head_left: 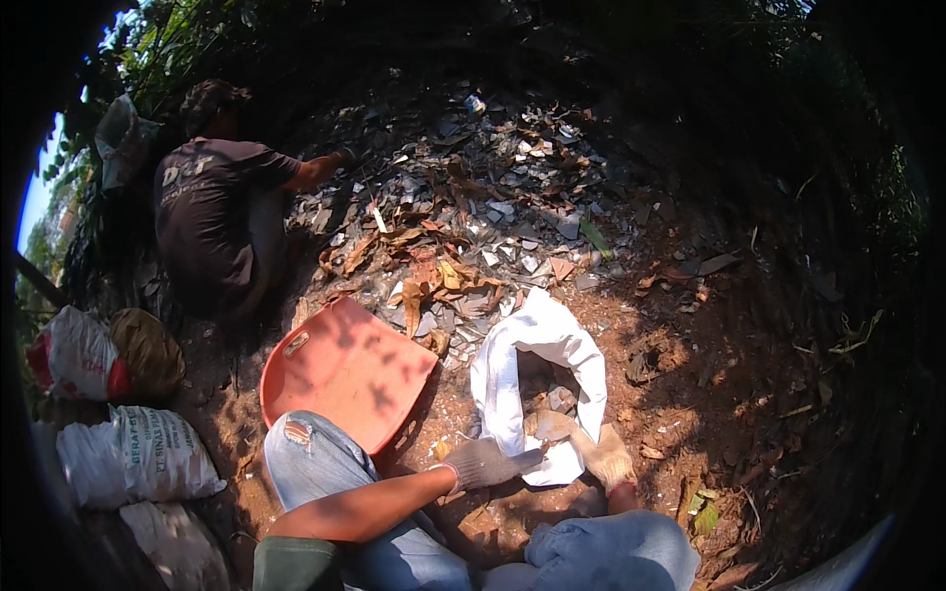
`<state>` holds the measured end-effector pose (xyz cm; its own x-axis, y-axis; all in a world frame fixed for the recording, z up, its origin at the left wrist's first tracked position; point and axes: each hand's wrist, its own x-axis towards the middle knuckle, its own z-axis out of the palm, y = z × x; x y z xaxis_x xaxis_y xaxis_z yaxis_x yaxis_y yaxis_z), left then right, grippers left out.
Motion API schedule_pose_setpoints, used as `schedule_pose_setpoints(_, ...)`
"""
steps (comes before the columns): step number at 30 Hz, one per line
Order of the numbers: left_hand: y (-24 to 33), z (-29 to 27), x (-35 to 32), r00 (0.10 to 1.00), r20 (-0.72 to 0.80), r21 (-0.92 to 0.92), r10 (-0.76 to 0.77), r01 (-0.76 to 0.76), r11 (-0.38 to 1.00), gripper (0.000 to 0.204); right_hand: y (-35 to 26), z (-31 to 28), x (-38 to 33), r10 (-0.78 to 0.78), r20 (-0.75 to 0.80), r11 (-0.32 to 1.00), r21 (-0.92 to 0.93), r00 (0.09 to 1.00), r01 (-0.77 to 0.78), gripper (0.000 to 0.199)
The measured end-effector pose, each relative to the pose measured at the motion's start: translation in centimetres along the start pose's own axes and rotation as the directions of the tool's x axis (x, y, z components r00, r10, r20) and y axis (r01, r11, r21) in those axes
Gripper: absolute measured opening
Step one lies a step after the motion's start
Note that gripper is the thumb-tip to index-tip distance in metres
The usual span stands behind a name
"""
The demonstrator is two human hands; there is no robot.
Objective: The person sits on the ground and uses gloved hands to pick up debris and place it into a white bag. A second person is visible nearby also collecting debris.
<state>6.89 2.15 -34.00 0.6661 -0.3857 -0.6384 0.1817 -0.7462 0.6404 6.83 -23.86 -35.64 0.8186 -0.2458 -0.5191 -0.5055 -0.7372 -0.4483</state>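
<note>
White woven plastic sack [512, 369], mouth open: gloved left hand [483, 463] and right hand [603, 455] jointly clasp a flat grey shard [550, 425] at its rim. Risk: sharp edge cutting gloves; shard slipping onto soil.

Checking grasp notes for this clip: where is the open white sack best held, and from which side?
Grip the white sack by its rolled rim at the near edge, coming from the person's side. The mouth gapes upward and that soft rim lies right by both gloved hands, left and right.

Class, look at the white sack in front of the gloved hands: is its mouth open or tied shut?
Open: the white sack has its rim rolled back, showing shards inside.
</note>
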Motion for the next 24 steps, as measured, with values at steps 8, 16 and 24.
schedule_pose_setpoints(8, 5.3, -11.6, -0.3, 0.93, -0.367, -0.613, 0.008, -0.248, 0.75, 0.036, -4.0, -7.4, 4.8, -0.377, -0.166, 0.408, 0.854, 0.911, 0.324, 0.023)
schedule_pose_setpoints(16, 4.7, -9.8, -0.7, 0.98, -0.022, 0.044, 0.2, -0.199, 0.979, 0.044, -0.9, -5.5, 4.4, -0.231, -0.235, 0.826, 0.465, 0.944, 0.318, 0.037)
schedule_pose_setpoints(24, 5.8, -10.6, -2.8, 1.0, 0.003, -0.311, 0.023, -0.021, 0.95, 0.03, -10.3, -8.8, 3.3, -0.535, -0.376, 0.845, -0.251, 0.757, 0.472, 0.062)
